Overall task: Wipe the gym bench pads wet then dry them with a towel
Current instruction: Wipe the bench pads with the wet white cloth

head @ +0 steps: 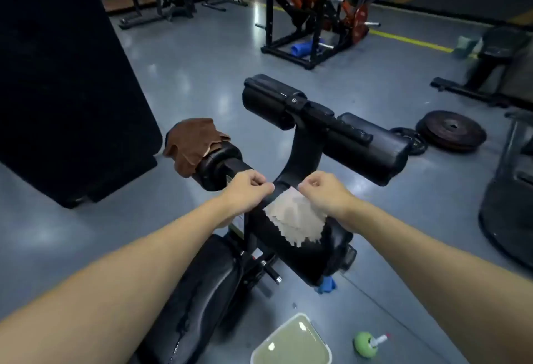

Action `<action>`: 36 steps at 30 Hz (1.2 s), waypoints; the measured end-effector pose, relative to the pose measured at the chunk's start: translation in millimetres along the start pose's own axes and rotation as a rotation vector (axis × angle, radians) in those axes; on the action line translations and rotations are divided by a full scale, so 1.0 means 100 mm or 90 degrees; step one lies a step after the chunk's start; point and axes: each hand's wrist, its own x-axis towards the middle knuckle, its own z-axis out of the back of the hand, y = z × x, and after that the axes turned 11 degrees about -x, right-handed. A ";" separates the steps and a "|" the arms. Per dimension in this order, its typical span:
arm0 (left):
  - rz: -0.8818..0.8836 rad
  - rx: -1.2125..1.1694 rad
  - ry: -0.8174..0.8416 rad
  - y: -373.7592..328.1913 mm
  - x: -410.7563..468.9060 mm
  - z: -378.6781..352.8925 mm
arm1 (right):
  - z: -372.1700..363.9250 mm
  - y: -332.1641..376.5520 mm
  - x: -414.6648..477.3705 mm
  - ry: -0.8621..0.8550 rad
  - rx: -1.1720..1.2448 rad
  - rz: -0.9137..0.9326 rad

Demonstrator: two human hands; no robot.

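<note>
The left hand (pixel 248 190) and right hand (pixel 323 193) each pinch a top corner of the pale cloth (pixel 297 219), spreading it flat over the bench's near pad (pixel 314 260), likely for full wiping contact. The brown towel (pixel 193 144) lies draped over the left roller (pixel 219 167), handy for drying.

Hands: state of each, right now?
Left hand: closed, pinching the cloth.
Right hand: closed, pinching the same cloth.

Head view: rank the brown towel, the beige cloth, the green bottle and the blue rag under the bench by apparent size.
1. Brown towel and beige cloth: look alike, not ranked.
2. Green bottle.
3. Blue rag, partly hidden.
</note>
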 end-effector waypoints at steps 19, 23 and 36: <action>-0.004 -0.088 -0.126 0.75 -0.48 0.31 | -1.11 0.12 -0.31 -0.107 0.019 0.098; 0.023 -0.098 -0.117 1.40 -0.75 0.71 | -1.87 0.10 -0.29 -0.024 0.057 0.087; -0.040 0.232 -0.231 4.06 -0.12 0.72 | -3.71 -1.29 0.88 -0.160 -0.530 0.323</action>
